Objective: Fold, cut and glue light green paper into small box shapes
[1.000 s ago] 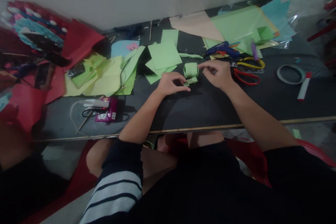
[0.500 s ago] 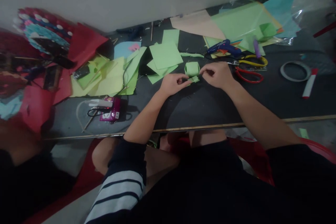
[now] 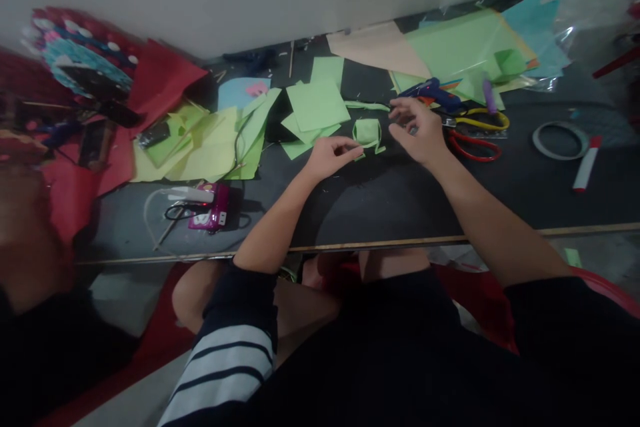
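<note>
A rolled light-green paper piece [image 3: 367,131] sits on the dark table, with thin flaps sticking out at its lower edge. My left hand [image 3: 331,157] is at its left, thumb and index finger closed at the tips on the end of a green paper strip [image 3: 360,157]. To the right of the roll, my right hand [image 3: 419,132] is raised with its fingers apart and nothing in it. Behind that hand lie a blue glue gun [image 3: 443,95] and scissors with one yellow and one red handle [image 3: 475,147].
Green paper squares [image 3: 317,107] lie behind the roll, with yellow sheets [image 3: 210,147] further left. A purple power socket [image 3: 216,207] is near the front edge. A tape roll [image 3: 560,140] and a marker [image 3: 587,165] are at right. Another person's arm [image 3: 30,233] reaches in at far left.
My right hand has drawn away from the green roll and its fingers have spread. My left hand stays beside the roll. The strip at the roll's lower edge has shifted.
</note>
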Tool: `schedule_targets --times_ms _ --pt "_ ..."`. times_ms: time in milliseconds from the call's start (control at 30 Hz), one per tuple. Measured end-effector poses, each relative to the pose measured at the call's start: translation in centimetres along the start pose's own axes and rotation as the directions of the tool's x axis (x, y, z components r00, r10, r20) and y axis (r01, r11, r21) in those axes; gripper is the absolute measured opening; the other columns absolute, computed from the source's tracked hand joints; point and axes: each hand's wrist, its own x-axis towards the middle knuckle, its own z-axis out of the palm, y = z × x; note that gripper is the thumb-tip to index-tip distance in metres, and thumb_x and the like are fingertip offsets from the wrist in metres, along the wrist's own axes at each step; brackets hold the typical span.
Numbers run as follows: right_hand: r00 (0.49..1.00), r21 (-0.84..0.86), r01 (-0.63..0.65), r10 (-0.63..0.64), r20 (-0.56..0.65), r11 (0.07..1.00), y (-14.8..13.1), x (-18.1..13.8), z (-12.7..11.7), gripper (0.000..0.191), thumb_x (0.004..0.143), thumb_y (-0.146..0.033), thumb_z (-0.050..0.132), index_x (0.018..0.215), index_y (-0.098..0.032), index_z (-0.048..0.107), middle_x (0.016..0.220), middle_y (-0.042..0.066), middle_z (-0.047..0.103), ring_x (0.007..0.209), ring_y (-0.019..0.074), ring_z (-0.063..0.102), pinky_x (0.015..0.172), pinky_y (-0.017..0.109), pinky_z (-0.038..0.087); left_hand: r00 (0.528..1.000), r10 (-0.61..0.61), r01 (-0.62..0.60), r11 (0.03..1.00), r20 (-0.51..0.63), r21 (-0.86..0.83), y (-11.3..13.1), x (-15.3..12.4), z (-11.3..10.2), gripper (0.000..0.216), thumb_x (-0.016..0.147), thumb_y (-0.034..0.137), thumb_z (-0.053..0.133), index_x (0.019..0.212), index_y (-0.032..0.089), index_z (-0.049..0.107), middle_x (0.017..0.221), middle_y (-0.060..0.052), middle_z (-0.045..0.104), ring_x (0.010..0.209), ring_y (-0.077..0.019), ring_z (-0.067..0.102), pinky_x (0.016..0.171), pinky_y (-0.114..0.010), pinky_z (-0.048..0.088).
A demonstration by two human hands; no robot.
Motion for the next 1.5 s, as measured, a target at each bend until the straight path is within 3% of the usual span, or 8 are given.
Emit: schedule_targets --times_ms 100,233,433,633,1033,1233,1333,1500 --pt "0.987 -0.039 0.085 -0.079 0.138 0.996 0.6 0.1 0.7 0.073 0.082 -0.054 0.079 0.147 -0.026 0.06 0.134 0.014 0.075 0.113 0.035 0.072 0.097 0.054 0.062 0.998 -0.066 0.067 0.988 0.009 -0.139 -0.3 0.3 0.0 0.039 0.089 0.057 0.073 0.08 0.019 0.078 0.059 0.001 0.06 0.051 -0.0095 0.045 0.052 -0.028 0.038" --pt "0.968 -0.083 0.114 -0.092 0.235 0.99 0.0 0.1 1.8 0.084 0.079 -0.045 0.082 0.154 -0.024 0.052 0.138 0.015 0.073 0.127 0.0413 0.066 0.112 0.065 0.053 0.987 -0.156 0.162 0.952 0.042 -0.259 -0.9 0.7 -0.2 0.05 0.092 0.067 0.068 0.075 0.02 0.07 0.053 0.006 0.039 0.045 -0.0069 0.035 0.046 -0.027 0.035" --pt "0.96 -0.075 0.184 -0.163 0.226 0.98 -1.6 0.0 1.4 0.076 0.088 -0.038 0.07 0.16 -0.029 0.047 0.146 0.011 0.07 0.141 0.0396 0.06 0.121 0.066 0.047 0.951 -0.219 0.266 0.94 0.219 -0.212 -1.1 0.8 -1.3 0.051 0.094 0.067 0.069 0.073 0.021 0.063 0.052 0.008 0.027 0.044 -0.0055 0.028 0.042 -0.027 0.033" --pt "0.941 -0.103 0.287 -0.26 0.218 0.952 -2.1 0.0 0.8 0.053 0.099 -0.041 0.057 0.151 -0.033 0.061 0.143 0.01 0.072 0.142 0.0366 0.062 0.125 0.064 0.045 0.957 -0.161 0.231 0.927 0.241 -0.296 -0.5 0.8 -1.5 0.054 0.089 0.068 0.071 0.065 0.025 0.049 0.053 0.007 0.022 0.046 -0.0059 0.025 0.041 -0.026 0.028" --pt "0.909 -0.039 0.326 -0.302 0.286 0.944 -2.9 -0.4 0.3 0.036 0.106 -0.043 0.05 0.134 -0.038 0.073 0.133 0.004 0.079 0.138 0.0286 0.067 0.122 0.055 0.051 0.942 -0.211 0.302 0.875 0.263 -0.378 -0.1 0.7 -1.6 0.049 0.08 0.067 0.079 0.068 0.022 0.061 0.05 0.006 0.03 0.043 -0.006 0.028 0.041 -0.025 0.022" --pt "0.976 -0.085 0.182 -0.169 0.139 0.98 -1.8 -0.5 0.0 0.075 0.087 -0.052 0.077 0.156 -0.032 0.054 0.147 0.012 0.07 0.143 0.0391 0.061 0.12 0.061 0.05 0.958 -0.147 0.209 0.945 0.245 -0.25 0.6 0.4 -1.4 0.045 0.079 0.066 0.078 0.077 0.022 0.073 0.054 0.001 0.051 0.048 -0.0094 0.038 0.048 -0.029 0.031" --pt "0.976 -0.069 0.133 -0.119 0.18 0.989 -1.3 -0.5 0.0 0.096 0.082 -0.049 0.083 0.166 -0.029 0.042 0.148 0.014 0.068 0.142 0.0395 0.06 0.117 0.059 0.053 0.988 -0.063 0.081 0.989 0.142 -0.122 0.5 0.3 -1.2 0.044 0.082 0.065 0.076 0.088 0.021 0.077 0.061 0.0 0.061 0.053 -0.0112 0.047 0.054 -0.028 0.038" --pt "0.966 -0.004 0.163 -0.159 0.205 0.987 -0.2 -0.1 -1.7 0.098 0.083 -0.046 0.082 0.168 -0.03 0.037 0.152 0.012 0.065 0.143 0.0396 0.059 0.115 0.06 0.054 0.986 0.095 -0.126 0.964 0.137 0.235 -0.2 0.0 -1.2 0.032 0.087 0.052 0.075 0.089 0.021 0.081 0.055 0.002 0.059 0.054 -0.0127 0.052 0.057 -0.027 0.038"
